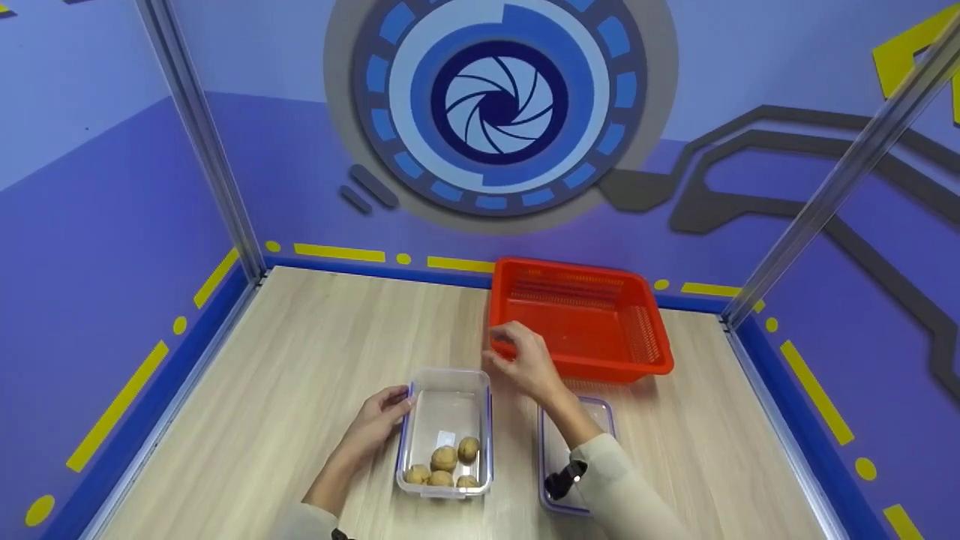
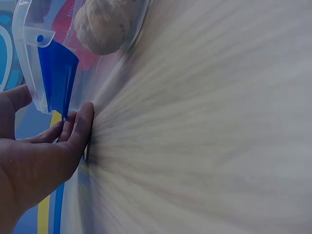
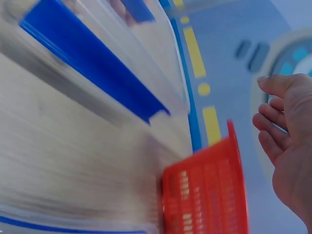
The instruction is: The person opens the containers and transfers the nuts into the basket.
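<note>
A clear plastic food container (image 1: pixel 450 409) with blue side clips stands on the table, several walnuts (image 1: pixel 444 458) gathered at its near end. My left hand (image 1: pixel 373 424) holds its left wall, thumb at the rim and fingers along the outside by the blue clip (image 2: pixel 59 75). My right hand (image 1: pixel 529 364) is raised between the container and the red plastic basket (image 1: pixel 581 369), overlapping the basket's near left corner in the head view. Its fingers (image 3: pixel 273 117) are loosely bent, with nothing between them and the thumb.
Beneath my right forearm lies the container's clear lid (image 1: pixel 553 457) with a blue seal, partly covered by the sleeve. The basket stands at the back by the printed wall (image 1: pixel 375 232). Metal posts (image 1: pixel 210 150) rise at the rear corners of the wooden table (image 1: pixel 330 330).
</note>
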`<act>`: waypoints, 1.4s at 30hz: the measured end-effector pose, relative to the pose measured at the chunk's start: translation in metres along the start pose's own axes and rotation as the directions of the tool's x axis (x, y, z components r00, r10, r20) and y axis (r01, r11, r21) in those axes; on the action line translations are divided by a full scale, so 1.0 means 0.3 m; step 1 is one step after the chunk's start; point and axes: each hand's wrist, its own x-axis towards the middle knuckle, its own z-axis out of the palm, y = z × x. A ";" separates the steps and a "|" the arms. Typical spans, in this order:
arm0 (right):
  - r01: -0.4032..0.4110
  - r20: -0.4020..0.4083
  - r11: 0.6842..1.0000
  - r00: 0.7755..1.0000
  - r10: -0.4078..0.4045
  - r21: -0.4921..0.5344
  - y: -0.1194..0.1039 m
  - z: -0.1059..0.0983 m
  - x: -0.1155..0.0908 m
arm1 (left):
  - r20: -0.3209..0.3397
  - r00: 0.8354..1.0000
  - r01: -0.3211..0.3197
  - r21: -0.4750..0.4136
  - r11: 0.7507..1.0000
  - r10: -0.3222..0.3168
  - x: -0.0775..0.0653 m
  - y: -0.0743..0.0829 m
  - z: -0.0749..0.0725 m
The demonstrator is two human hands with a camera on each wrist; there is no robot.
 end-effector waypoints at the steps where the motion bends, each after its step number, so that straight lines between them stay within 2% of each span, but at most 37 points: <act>1: 0.023 0.016 1.000 1.000 -0.023 -0.004 -0.016 0.010 -0.005 | 0.004 1.000 0.000 0.006 1.000 0.000 -0.001 -0.001 0.000; 6: 0.047 0.154 0.998 0.987 -0.042 -0.029 -0.084 0.073 -0.050 | 0.013 1.000 -0.016 0.025 1.000 0.015 -0.004 -0.009 0.000; 9: 0.075 0.261 0.995 0.964 -0.057 -0.059 -0.120 0.112 -0.080 | 0.010 1.000 -0.015 0.035 0.999 0.015 -0.005 -0.012 -0.002; 14: 0.242 0.366 0.965 0.911 -0.189 -0.102 -0.162 0.170 -0.124 | -0.001 1.000 -0.004 0.049 0.999 0.004 -0.004 -0.007 -0.006; 17: 0.308 0.409 0.946 0.879 -0.244 -0.099 -0.177 0.198 -0.146 | -0.007 1.000 -0.006 0.058 0.998 0.007 0.000 -0.002 -0.008; 21: 0.348 0.464 0.934 0.843 -0.272 -0.084 -0.187 0.227 -0.169 | -0.006 1.000 -0.019 0.067 0.998 0.019 0.004 0.000 -0.008; 26: 0.364 0.514 0.930 0.807 -0.290 -0.047 -0.191 0.246 -0.192 | -0.001 1.000 -0.019 0.051 0.999 0.019 0.005 0.002 -0.008; 31: 0.403 0.552 0.914 0.775 -0.307 -0.057 -0.187 0.255 -0.209 | 0.011 1.000 -0.016 0.034 0.999 0.016 0.004 0.005 -0.010; 34: 0.406 0.566 0.912 0.767 -0.304 -0.062 -0.182 0.259 -0.217 | 0.018 1.000 -0.010 0.026 1.000 0.009 0.004 0.002 -0.012; 42: 0.396 0.573 0.916 0.765 -0.293 -0.062 -0.173 0.262 -0.219 | 0.017 1.000 -0.007 0.009 1.000 0.007 0.008 0.001 -0.012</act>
